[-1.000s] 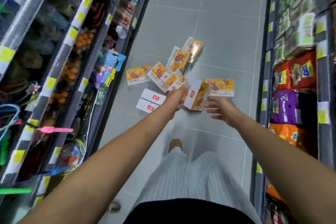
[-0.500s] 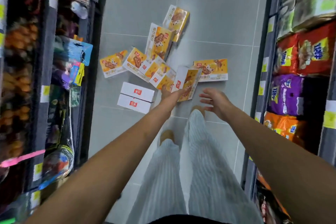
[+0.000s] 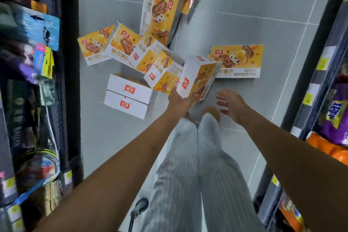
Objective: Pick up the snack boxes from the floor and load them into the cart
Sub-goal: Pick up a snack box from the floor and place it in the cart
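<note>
Several yellow-and-white snack boxes lie scattered on the grey tiled floor (image 3: 244, 15) ahead of me. My left hand (image 3: 178, 100) grips the lower end of one tilted snack box (image 3: 197, 77), thumb on its white side and fingers under its yellow face. My right hand (image 3: 230, 104) hovers just right of that box with fingers spread, touching nothing. A flat box (image 3: 239, 60) lies behind the held one. A heap of overlapping boxes (image 3: 150, 56) sits to its left, and two boxes showing white sides (image 3: 130, 98) lie side by side in front of the heap.
Dark store shelves with hanging goods (image 3: 43, 34) line the left. Shelves with purple and orange snack bags (image 3: 333, 115) line the right. My striped trousers and slippers (image 3: 211, 113) stand just behind the held box. A dark handle-like part (image 3: 139, 207) shows at the bottom.
The view has dropped closer to the boxes. My left hand keeps its hold on the tilted box, and my right hand has stayed open beside it.
</note>
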Motion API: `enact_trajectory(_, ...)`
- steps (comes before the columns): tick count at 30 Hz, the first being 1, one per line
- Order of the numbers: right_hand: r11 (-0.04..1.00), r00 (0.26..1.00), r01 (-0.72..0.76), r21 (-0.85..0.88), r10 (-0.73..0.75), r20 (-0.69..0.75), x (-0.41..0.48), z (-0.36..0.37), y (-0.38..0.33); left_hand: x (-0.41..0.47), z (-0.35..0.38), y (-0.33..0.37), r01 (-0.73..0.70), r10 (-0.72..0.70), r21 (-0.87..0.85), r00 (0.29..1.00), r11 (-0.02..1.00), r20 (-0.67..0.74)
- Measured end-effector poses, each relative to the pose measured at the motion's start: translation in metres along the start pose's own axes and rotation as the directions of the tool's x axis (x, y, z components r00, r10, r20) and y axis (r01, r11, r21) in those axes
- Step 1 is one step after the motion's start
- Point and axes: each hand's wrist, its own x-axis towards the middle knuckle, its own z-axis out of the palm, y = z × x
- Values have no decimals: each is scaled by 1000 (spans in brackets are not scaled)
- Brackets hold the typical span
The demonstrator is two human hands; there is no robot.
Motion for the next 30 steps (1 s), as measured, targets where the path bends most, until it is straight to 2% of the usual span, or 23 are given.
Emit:
enact_trajectory(5,998,999,-44,48,45,-22,98,14,6,81,20,-31,17,-19,88,1000,996,11)
enact_trajectory(10,998,998,-55,-25,54,-31,189,29,28,156,36,-55,-76,99,258,992,963,-75)
enact_trajectory(15,998,997,-60,10,61,-49,263,32,66,197,41,-84,-180,215,330,974,927,-73)
enact_trajectory(18,995,998,-47,83,51,-47,267,44,71,209,46,-100,-226,275,383,958,896,-79)
enact_trajectory(24,983,1000,-9,185,7,11,264,43,76,203,54,-98,-224,292,463,953,858,-80)
enact_trajectory(27,978,1000,-11,206,8,12,245,39,81,187,60,-93,-201,267,471,961,859,-76)
enact_trajectory(30,974,1000,17,224,-15,-9,220,31,88,175,52,-86,-169,177,432,984,886,21)
